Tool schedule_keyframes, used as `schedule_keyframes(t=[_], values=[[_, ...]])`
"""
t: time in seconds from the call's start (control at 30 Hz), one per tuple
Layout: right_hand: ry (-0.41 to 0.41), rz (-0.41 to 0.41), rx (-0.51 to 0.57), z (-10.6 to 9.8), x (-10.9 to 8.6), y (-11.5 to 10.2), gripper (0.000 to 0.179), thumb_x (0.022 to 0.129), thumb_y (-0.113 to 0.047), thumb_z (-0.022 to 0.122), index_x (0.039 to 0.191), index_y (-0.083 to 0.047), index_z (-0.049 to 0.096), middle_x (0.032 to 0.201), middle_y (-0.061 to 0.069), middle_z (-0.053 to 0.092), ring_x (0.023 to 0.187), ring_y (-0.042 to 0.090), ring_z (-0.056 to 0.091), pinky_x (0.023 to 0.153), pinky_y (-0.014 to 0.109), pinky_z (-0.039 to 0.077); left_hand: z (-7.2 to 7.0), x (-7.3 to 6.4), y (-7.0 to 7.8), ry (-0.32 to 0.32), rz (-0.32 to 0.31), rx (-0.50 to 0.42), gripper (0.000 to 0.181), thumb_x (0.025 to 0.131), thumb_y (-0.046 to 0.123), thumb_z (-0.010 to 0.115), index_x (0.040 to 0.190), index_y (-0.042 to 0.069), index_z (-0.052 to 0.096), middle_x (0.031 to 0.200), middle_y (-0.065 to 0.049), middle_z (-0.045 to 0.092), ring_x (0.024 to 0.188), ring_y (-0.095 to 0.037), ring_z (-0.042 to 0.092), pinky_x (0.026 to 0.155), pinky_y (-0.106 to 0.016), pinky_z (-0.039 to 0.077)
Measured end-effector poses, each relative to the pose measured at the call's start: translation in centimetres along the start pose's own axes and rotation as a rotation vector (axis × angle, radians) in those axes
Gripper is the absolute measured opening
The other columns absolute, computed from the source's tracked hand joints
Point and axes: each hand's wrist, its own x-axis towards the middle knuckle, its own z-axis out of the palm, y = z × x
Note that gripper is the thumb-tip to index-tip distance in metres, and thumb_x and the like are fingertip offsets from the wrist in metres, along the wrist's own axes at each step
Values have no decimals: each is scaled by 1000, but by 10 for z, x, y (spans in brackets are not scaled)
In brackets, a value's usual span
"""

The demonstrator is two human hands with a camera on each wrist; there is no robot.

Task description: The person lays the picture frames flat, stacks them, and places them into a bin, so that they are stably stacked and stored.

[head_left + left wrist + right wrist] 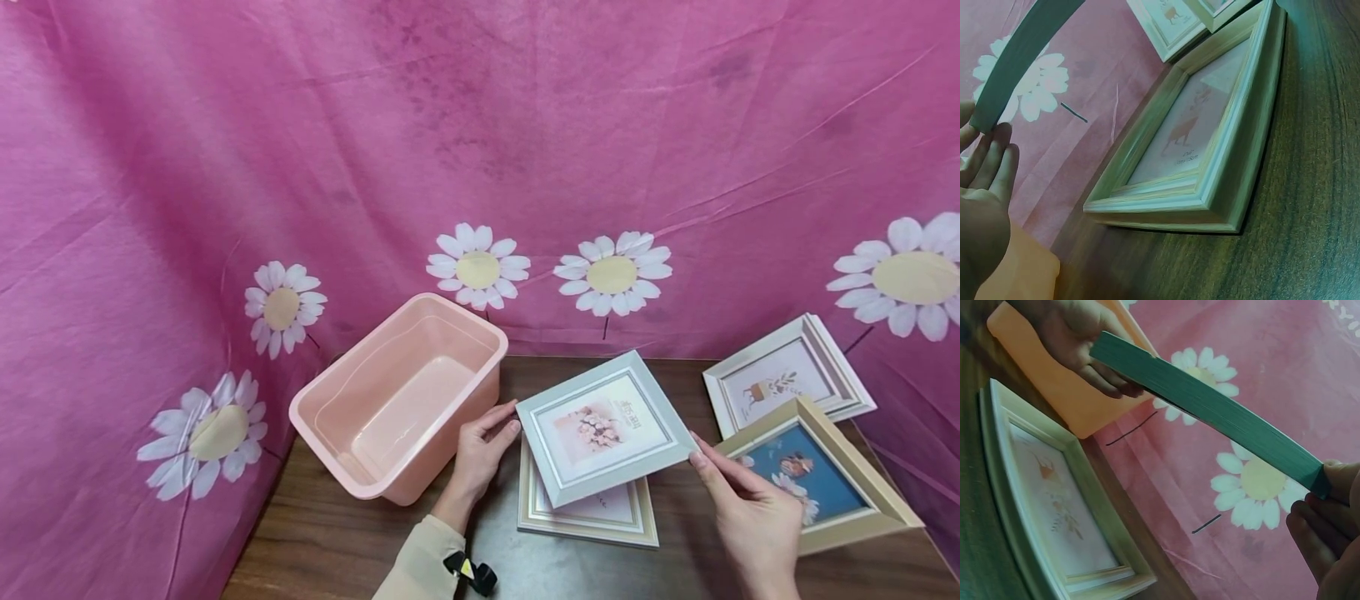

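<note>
A pale grey-white picture frame (606,429) with a pink bouquet print is held in the air, tilted, between both hands. My left hand (482,450) holds its left corner with thumb and fingertips. At the opposite corner, my right hand (753,517) pinches it between thumb and fingers. In the right wrist view the held frame (1210,415) appears edge-on, its side greenish. Beneath it a cream picture frame (588,535) with a deer print lies on the table, partly covered in the head view; the left wrist view shows this lower frame (1229,169) more fully.
A pink plastic bin (401,400) stands left of my left hand, its inside bare. To the right, a gold frame (862,467) with a blue print overlaps a white frame (787,375). Behind the wooden table (322,533) hangs a pink flowered cloth (480,150).
</note>
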Motion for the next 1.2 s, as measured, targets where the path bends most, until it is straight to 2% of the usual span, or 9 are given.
schedule_keyframes(t=[0.1, 0.27, 0.37, 0.47, 0.7, 0.87, 1.0, 1.1, 1.2], values=[[25, 8, -35, 1, -5, 2, 23, 87, 16, 80, 110, 13, 79, 103, -13, 83, 98, -5, 77, 81, 8, 57, -1, -1, 1, -57, -8, -13, 46, 98, -10, 67, 141, -22, 55, 143, -46, 55, 118, 1, 68, 106, -18, 54], [46, 9, -97, 1, -12, 5, 21, 85, 15, 81, 106, 12, 80, 97, -21, 80, 93, -10, 75, 78, 6, 56, -1, 0, 0, -109, 28, 7, 50, 100, -8, 65, 146, -23, 49, 145, -47, 52, 124, -1, 65, 110, -21, 53], [46, 20, -127, 1, -16, 6, 19, 85, 14, 82, 104, 12, 81, 92, -31, 76, 91, -14, 73, 77, 4, 55, -1, 1, 1, -122, 49, 22, 51, 101, -8, 65, 147, -21, 49, 147, -46, 52, 126, -1, 64, 112, -21, 52], [47, 36, -161, 1, -21, 6, 17, 85, 12, 83, 102, 12, 81, 90, -36, 73, 90, -17, 72, 76, 2, 53, -2, 3, 1, -126, 56, 52, 50, 102, -7, 64, 148, -19, 50, 148, -44, 52, 128, -1, 62, 113, -21, 51], [45, 132, -170, 4, -31, 7, 18, 87, 7, 85, 104, 11, 81, 89, -34, 74, 91, -17, 71, 75, 3, 54, -3, 7, 2, -125, 20, 131, 49, 102, -6, 63, 150, -13, 53, 150, -37, 57, 130, -3, 60, 114, -19, 49], [53, 139, -180, 5, -38, 11, 16, 86, 8, 85, 102, 11, 82, 89, -34, 73, 88, -18, 71, 74, 3, 53, -3, 8, 6, -131, -15, 181, 49, 103, -5, 63, 151, -9, 55, 152, -31, 58, 137, -16, 59, 115, -16, 45], [49, 138, -186, 5, -43, 13, 15, 86, 9, 85, 101, 10, 82, 89, -34, 73, 89, -17, 71, 75, 2, 53, -4, 10, 7, -139, -28, 220, 49, 103, -3, 62, 152, -7, 55, 153, -28, 59, 142, -31, 56, 120, -21, 41], [31, 137, -194, 5, -46, 14, 16, 86, 8, 85, 103, 10, 82, 90, -36, 72, 90, -17, 71, 75, 3, 53, -5, 11, 6, -145, -21, 247, 49, 103, -2, 62, 151, -7, 56, 152, -28, 60, 143, -37, 55, 123, -26, 40], [17, 168, -214, 4, -49, 17, 18, 87, 5, 86, 104, 9, 82, 90, -36, 71, 89, -19, 70, 75, 2, 52, -6, 11, 5, -155, -29, 261, 49, 103, -3, 62, 152, -6, 55, 152, -27, 61, 143, -38, 55, 122, -25, 40]])
